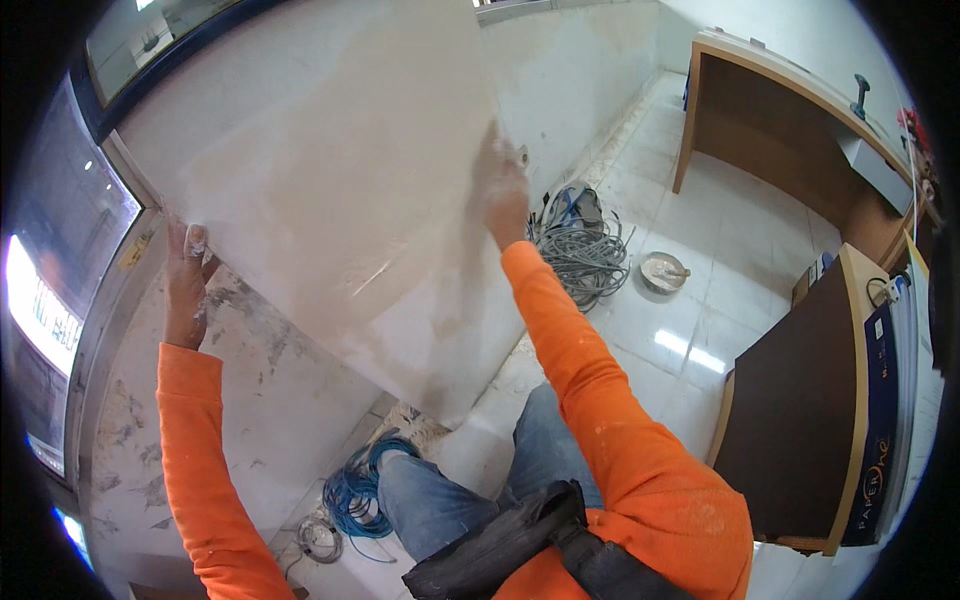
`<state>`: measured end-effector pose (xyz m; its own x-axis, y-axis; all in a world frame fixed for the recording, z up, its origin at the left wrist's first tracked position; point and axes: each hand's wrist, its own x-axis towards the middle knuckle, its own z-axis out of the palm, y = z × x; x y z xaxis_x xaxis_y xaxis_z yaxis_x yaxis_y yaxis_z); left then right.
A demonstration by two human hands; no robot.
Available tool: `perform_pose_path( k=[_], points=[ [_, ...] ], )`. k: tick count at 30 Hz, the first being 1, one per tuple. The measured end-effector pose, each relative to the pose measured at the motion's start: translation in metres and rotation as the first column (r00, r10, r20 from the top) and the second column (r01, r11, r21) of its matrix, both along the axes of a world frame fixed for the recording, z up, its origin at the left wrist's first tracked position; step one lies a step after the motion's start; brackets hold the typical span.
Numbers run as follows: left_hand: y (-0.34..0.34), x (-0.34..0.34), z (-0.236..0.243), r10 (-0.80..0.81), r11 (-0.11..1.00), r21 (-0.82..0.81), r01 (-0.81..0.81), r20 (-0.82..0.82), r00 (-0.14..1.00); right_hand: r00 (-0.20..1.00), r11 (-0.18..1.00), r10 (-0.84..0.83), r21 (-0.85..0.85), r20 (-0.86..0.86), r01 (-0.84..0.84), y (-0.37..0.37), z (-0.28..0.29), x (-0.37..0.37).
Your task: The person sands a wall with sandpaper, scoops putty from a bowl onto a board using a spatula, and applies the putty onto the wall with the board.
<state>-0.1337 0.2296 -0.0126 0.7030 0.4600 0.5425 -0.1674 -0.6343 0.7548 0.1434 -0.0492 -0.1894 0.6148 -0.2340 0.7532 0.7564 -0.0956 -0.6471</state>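
Observation:
A large pale plastered wall face (330, 170) fills the middle, with a beige smeared patch and a thin shiny streak. At its left edge, beside the window frame (125, 265), my left hand (187, 285) rests on the surface. Its fingers point upward and white plaster coats the thumb; I see nothing held in it. My right arm reaches forward, and my right hand (508, 200) is at the wall face's right edge. Motion blur and whitish dust smear its fingers, so whatever it may hold cannot be made out.
Grey cable (580, 262) lies coiled by the wall, near a bowl of pale paste (662, 273) on the tiles. Blue cable (358, 490) sits beside my leg. A wooden desk (790, 170) and a dark cabinet panel (790, 400) stand at right. Stains mark the lower left wall (240, 390).

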Motion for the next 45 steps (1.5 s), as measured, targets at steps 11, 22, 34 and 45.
perform_pose_path(
  k=[11, 22, 34, 45],
  points=[
    [-0.012, 0.008, 0.001, 0.025, 1.0, -0.009, -0.025, 0.003, 1.0, 0.996, 0.999, -0.022, 0.033, -0.091, 0.025, -0.028, -0.018, 0.009],
    [-0.008, 0.003, -0.001, -0.035, 0.999, -0.02, 0.035, 0.01, 0.999, 0.998, 0.994, -0.04, -0.104, -0.049, 0.035, -0.018, -0.035, 0.002],
    [0.008, -0.003, -0.003, 0.077, 0.997, -0.019, -0.077, -0.02, 0.997, 0.992, 0.987, -0.019, -0.163, -0.127, -0.002, -0.047, -0.018, -0.026],
    [-0.021, 0.006, -0.002, 0.046, 0.999, 0.001, -0.046, 0.001, 0.999, 0.956, 0.942, 0.003, -0.321, 0.292, 0.095, -0.03, 0.028, 0.034]
  ],
)
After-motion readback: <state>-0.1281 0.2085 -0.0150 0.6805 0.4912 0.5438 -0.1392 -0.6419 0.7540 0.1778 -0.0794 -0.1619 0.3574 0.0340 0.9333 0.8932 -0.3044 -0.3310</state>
